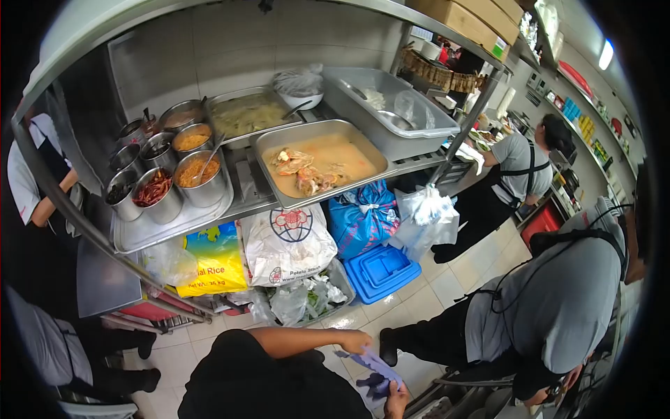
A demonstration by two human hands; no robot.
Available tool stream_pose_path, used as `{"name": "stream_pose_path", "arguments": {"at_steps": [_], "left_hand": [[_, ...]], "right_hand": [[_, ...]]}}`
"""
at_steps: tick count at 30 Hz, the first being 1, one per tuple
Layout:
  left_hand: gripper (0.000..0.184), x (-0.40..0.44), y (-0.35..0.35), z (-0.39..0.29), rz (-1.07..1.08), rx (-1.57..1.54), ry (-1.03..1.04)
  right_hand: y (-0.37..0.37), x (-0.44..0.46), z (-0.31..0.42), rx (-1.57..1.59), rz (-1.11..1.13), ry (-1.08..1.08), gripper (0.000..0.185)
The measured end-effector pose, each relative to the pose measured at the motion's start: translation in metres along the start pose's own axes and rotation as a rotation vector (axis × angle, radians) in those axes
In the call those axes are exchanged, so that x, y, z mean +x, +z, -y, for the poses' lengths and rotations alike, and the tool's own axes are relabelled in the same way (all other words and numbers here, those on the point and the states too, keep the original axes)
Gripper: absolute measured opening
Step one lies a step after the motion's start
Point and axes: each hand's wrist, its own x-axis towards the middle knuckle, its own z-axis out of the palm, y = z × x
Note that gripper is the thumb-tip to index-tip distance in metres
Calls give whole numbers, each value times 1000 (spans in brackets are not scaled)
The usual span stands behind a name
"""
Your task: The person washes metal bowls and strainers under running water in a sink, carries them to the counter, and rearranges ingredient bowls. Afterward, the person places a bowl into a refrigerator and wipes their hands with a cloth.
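Note:
Low in the head view, my left hand (356, 342) grips one end of a thin light-purple glove (380, 365). At its other end my right hand (398, 401) is closed on the same glove, so it stretches between both hands. A darker purple piece (377, 385), looking like a second glove, hangs beside my right hand; how it is held I cannot make out. My black sleeve and torso fill the bottom middle. Both hands are over the tiled floor, in front of the metal rack.
On the rack (244, 202) stand a tray of orange broth (335, 164), several metal pots, another food tray (251, 115) and a grey tub (426, 143). Sacks, bags and a blue lidded box (382, 274) lie below. Co-workers stand at right (551, 300), far right (520, 167) and left (49, 335).

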Motion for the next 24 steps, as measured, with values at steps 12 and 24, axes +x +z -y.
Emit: {"name": "stream_pose_path", "arguments": {"at_steps": [12,24], "left_hand": [[75,-119,43,79,691,-535,-935],[91,28,21,-45,21,-175,-133]], "right_hand": [[-55,24,-90,238,-189,92,28],[-88,-11,18,998,-145,127,45]]}}
